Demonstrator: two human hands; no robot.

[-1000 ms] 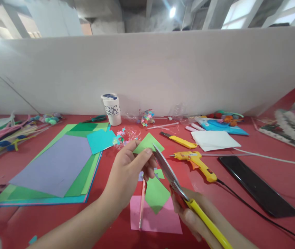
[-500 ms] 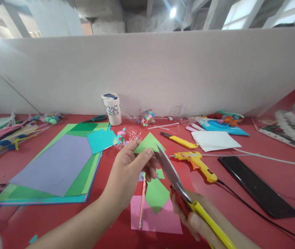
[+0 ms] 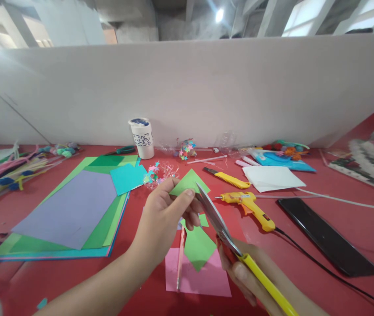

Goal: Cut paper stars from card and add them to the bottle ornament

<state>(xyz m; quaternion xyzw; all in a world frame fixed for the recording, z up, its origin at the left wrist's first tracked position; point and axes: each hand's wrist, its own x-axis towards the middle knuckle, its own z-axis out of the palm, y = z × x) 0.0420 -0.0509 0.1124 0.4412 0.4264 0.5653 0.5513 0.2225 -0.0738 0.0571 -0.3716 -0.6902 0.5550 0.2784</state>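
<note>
We are holding a small green paper piece (image 3: 189,182) above the red worktop (image 3: 58,281), our left hand (image 3: 163,219) pinching its near edge between thumb and fingers (image 3: 184,198). Our right hand (image 3: 255,281) is gripping the yellow-handled scissors (image 3: 226,237), its fingers wrapped around the handles; the blades are lying nearly together, their tip touching the right edge of the green paper piece. Directly beneath, a larger green offcut (image 3: 198,246) is resting on a pink sheet (image 3: 203,278), with a thin pink stick (image 3: 180,256) lying along its left side. A yellow glue gun (image 3: 249,205) is sitting just right of the blades, a yellow utility knife (image 3: 228,177) beyond it. A stack of coloured paper sheets (image 3: 71,210) is occupying the left of the worktop, and a white patterned cup (image 3: 141,138) is standing against the partition.
</note>
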